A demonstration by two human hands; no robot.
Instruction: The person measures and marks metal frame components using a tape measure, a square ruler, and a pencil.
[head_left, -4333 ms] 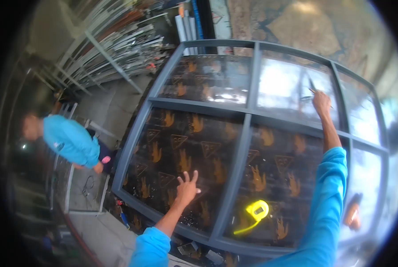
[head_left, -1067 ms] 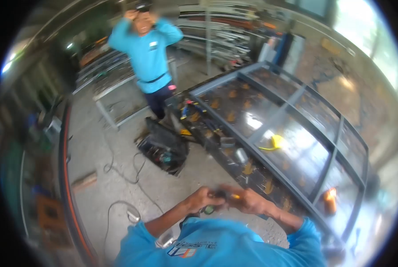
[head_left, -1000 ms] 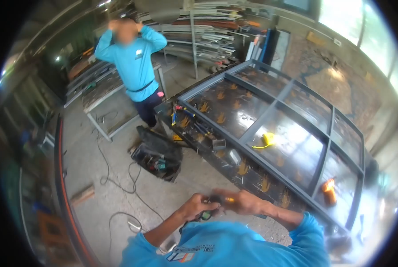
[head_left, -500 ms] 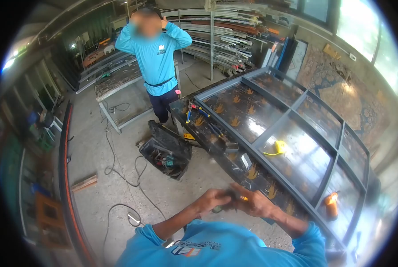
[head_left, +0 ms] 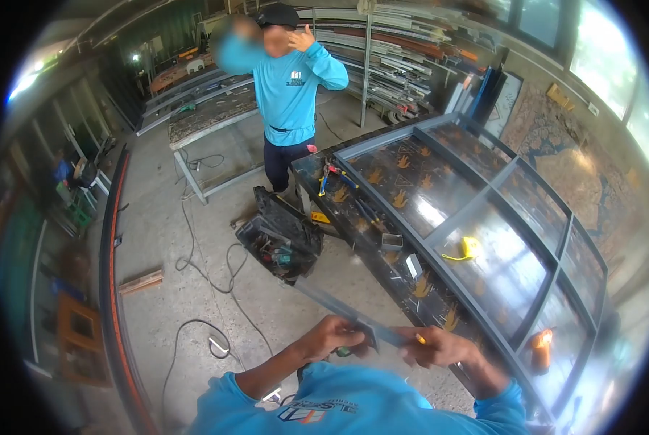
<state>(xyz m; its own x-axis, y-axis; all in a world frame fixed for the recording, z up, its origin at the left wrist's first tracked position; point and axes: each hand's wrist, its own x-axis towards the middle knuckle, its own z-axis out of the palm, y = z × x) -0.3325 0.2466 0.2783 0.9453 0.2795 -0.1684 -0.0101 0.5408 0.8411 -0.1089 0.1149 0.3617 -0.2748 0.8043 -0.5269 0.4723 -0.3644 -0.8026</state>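
Observation:
My left hand [head_left: 333,338] is closed on a long flat grey metal strip [head_left: 332,301] with a short dark leg near the fingers; it looks like a metal square, partly blurred. A small green part [head_left: 344,351] shows under that hand. My right hand [head_left: 439,346] is closed near the strip's other end, and a thin yellow stick [head_left: 420,338], perhaps a pencil, pokes out between its fingers. Both hands are in front of my chest, beside the near edge of a dark-topped table [head_left: 451,319]. On this table lies a grey metal frame [head_left: 477,297] with crossbars.
A yellow tape measure [head_left: 471,249], an orange tool [head_left: 542,351], pliers [head_left: 330,177] and short metal offcuts [head_left: 392,241] are on the table. An open black toolbox [head_left: 284,243] and cables [head_left: 212,275] lie on the floor. A person [head_left: 288,101] stands beyond, arms raised.
The long grey strip now shows clearly between my hands, which have moved apart. The view has shifted slightly. The other person has lowered one hand a little from the head.

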